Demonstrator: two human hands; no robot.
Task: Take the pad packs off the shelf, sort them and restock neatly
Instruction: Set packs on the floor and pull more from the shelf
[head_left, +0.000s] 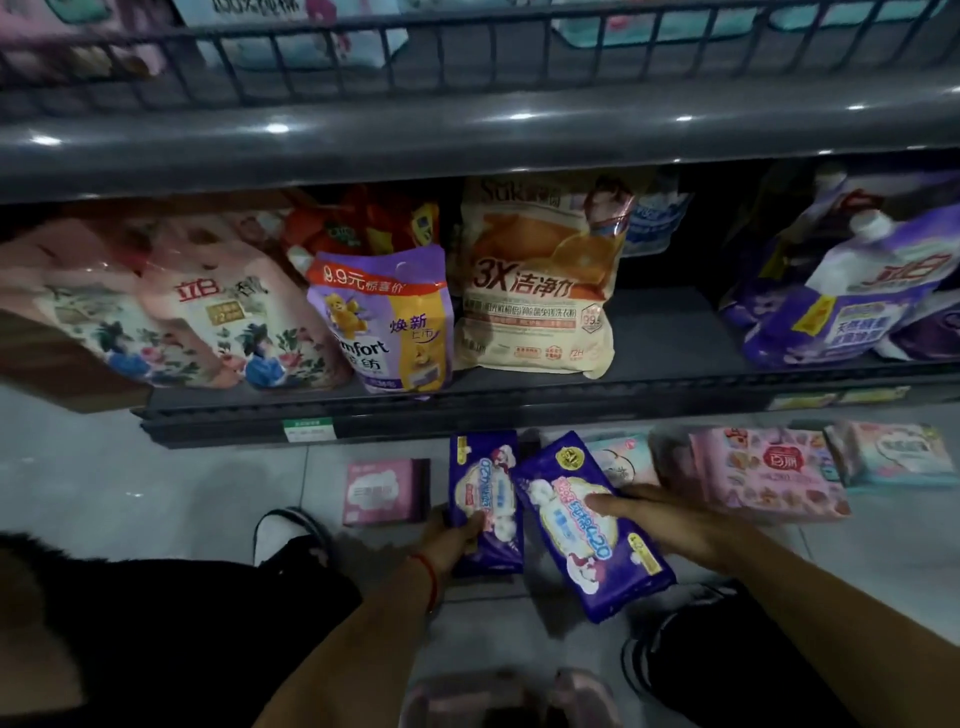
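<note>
Each hand grips one purple pad pack above the floor: left hand (457, 535) on the upright pack (485, 499), right hand (660, 519) on the tilted pack (592, 525). Best to square the tilted one against its twin, edges flush, before stacking them

Red wrist string (430, 577), black trousers (208, 623), white shoe (275, 532)

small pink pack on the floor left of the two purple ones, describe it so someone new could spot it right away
Start at the dark bottom shelf holding the detergent pouches and look down to the tiled floor just in front of it. A small pink pack lies there alone, left of the left hand. Unlike the two purple packs, it is squarish, pale pink and nobody is holding it.
</note>
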